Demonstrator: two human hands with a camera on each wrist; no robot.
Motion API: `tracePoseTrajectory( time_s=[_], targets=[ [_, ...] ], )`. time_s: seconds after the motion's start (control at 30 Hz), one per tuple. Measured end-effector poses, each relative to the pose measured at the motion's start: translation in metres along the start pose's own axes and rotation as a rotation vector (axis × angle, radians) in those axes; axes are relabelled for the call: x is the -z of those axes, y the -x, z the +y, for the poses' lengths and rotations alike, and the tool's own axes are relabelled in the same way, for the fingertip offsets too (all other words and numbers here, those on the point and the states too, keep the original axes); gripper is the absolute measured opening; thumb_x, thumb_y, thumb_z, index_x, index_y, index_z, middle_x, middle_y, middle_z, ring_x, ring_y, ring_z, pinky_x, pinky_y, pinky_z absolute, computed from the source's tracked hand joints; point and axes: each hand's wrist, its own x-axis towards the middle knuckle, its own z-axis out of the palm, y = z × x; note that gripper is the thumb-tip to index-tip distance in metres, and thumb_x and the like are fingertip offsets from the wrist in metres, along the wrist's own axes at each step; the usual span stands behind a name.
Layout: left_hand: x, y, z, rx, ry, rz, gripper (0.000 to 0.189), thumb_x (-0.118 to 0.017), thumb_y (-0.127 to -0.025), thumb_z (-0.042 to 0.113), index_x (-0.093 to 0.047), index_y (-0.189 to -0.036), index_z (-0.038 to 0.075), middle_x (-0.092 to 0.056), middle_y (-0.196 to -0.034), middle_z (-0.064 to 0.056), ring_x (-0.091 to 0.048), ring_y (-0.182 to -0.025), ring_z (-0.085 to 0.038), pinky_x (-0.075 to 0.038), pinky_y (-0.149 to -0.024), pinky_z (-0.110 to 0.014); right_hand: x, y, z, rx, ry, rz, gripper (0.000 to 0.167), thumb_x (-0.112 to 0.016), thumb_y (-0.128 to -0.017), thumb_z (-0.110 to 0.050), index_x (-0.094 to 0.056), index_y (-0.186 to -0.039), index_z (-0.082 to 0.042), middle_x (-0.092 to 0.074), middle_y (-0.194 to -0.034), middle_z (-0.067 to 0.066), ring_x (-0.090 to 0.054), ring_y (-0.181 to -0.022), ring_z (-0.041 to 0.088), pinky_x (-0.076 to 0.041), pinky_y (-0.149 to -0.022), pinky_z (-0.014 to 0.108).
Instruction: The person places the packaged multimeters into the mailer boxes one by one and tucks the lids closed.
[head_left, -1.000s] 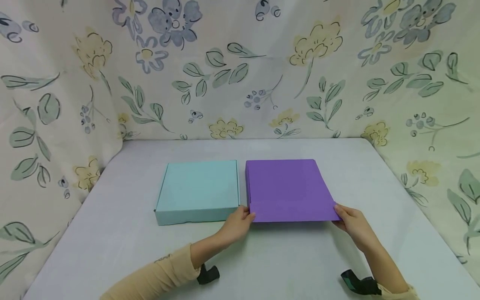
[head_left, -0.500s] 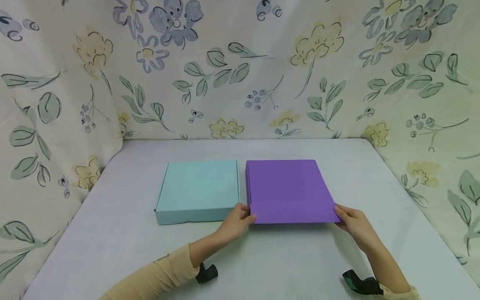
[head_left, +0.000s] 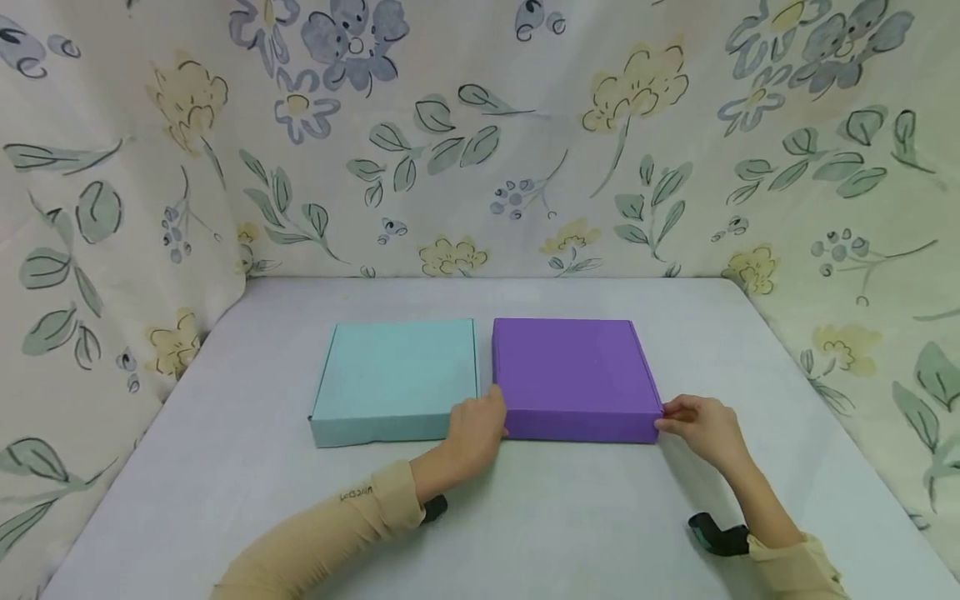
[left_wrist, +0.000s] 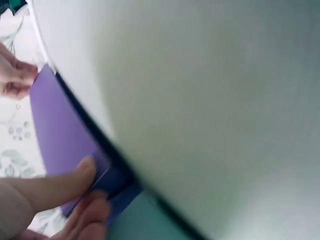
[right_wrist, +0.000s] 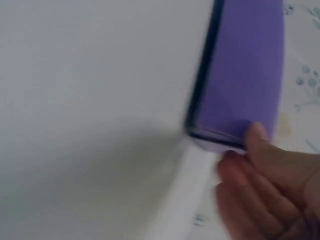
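A flat purple cardboard box [head_left: 573, 367] lies on the white table with its lid down and its front face upright. My left hand [head_left: 477, 429] grips its front left corner. In the left wrist view, the left thumb [left_wrist: 75, 181] presses the front face while the fingers curl at the side. At the front right corner, my right hand [head_left: 705, 429] pinches the box. The right wrist view has the right thumb [right_wrist: 257, 137] on the front face and the other fingers bent at the side.
A closed light teal box [head_left: 401, 371] lies just left of the purple one, partly behind the left hand. The white table [head_left: 585, 517] stretches in front of both. A floral curtain [head_left: 525, 167] hangs behind and along the sides.
The purple front flap, sticking out toward me before, is now folded down against the box front. Both hands have shifted from the flap's corners to the box's front corners.
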Motion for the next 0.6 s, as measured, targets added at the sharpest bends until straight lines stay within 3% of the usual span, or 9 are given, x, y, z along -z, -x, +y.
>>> tracePoseTrajectory(
  time_s=[0.07,0.17,0.23,0.3,0.37,0.43,0.5,0.6],
  targets=[
    [0.013,-0.002,-0.005,0.005,0.044,-0.090,0.037,-0.080,-0.080,0.017,-0.045,-0.072,0.009,-0.052,-0.057,0.000,-0.054,-0.050,-0.014,-0.045,-0.042,-0.028,0.004,-0.002,-0.009,0.015,0.074,-0.042,0.028,-0.073,-0.086,-0.014,-0.068,-0.103,0.008,-0.069,-0.097,0.026,-0.065,-0.092,0.044,-0.052,-0.069,0.047],
    [0.041,0.000,-0.017,0.049,0.184,-0.220,0.022,-0.075,-0.086,0.019,-0.057,-0.081,0.006,-0.059,-0.068,-0.001,-0.056,-0.056,-0.016,-0.046,-0.047,-0.029,0.009,-0.003,-0.021,0.044,0.128,-0.080,0.048,-0.070,-0.089,-0.023,-0.059,-0.123,0.009,-0.057,-0.122,0.034,-0.051,-0.113,0.054,-0.046,-0.084,0.062],
    [0.058,0.004,-0.026,0.080,0.249,-0.250,0.024,-0.074,-0.087,0.024,-0.065,-0.095,0.004,-0.067,-0.083,-0.005,-0.062,-0.067,-0.019,-0.050,-0.054,-0.031,0.012,-0.004,-0.025,0.087,0.127,-0.098,0.065,-0.072,-0.087,-0.027,-0.048,-0.136,0.008,-0.041,-0.139,0.037,-0.036,-0.126,0.057,-0.037,-0.092,0.069],
    [0.071,0.010,-0.039,0.088,0.244,-0.254,0.043,-0.073,-0.088,0.029,-0.062,-0.118,0.000,-0.068,-0.109,-0.013,-0.066,-0.092,-0.028,-0.054,-0.076,-0.040,0.012,-0.006,-0.025,0.133,0.099,-0.128,0.080,-0.075,-0.085,-0.028,-0.036,-0.146,0.005,-0.023,-0.149,0.037,-0.017,-0.136,0.057,-0.025,-0.097,0.074],
    [0.078,0.018,-0.055,0.085,0.174,-0.253,0.067,-0.074,-0.086,0.036,-0.050,-0.137,0.000,-0.054,-0.137,-0.019,-0.053,-0.122,-0.036,-0.042,-0.100,-0.053,0.011,-0.008,-0.023,0.168,0.097,-0.162,0.092,-0.077,-0.082,-0.031,-0.026,-0.151,0.001,-0.007,-0.153,0.036,-0.001,-0.139,0.056,-0.015,-0.098,0.078],
    [0.080,0.029,-0.075,0.087,0.088,-0.235,0.088,-0.075,-0.083,0.044,-0.034,-0.150,0.004,-0.031,-0.153,-0.021,-0.027,-0.140,-0.041,-0.018,-0.109,-0.066,0.008,-0.009,-0.019,0.179,0.128,-0.162,0.097,-0.077,-0.082,-0.037,-0.020,-0.154,-0.005,0.003,-0.154,0.035,0.009,-0.139,0.055,-0.009,-0.096,0.081],
    [0.078,0.040,-0.098,0.097,0.000,-0.185,0.102,-0.076,-0.078,0.053,-0.024,-0.155,0.012,-0.013,-0.160,-0.020,-0.011,-0.144,-0.044,-0.001,-0.105,-0.074,0.005,-0.009,-0.016,0.172,0.194,-0.124,0.100,-0.073,-0.083,-0.046,-0.015,-0.156,-0.010,0.009,-0.155,0.033,0.012,-0.138,0.055,-0.004,-0.094,0.083],
    [0.077,0.057,-0.133,0.149,-0.069,-0.110,0.110,-0.074,-0.072,0.063,-0.016,-0.157,0.025,0.002,-0.161,-0.018,-0.001,-0.144,-0.046,0.011,-0.097,-0.078,0.003,-0.007,-0.009,0.132,0.289,-0.070,0.102,-0.067,-0.083,-0.058,-0.009,-0.158,-0.019,0.018,-0.155,0.029,0.015,-0.138,0.055,0.001,-0.091,0.085]
  ],
)
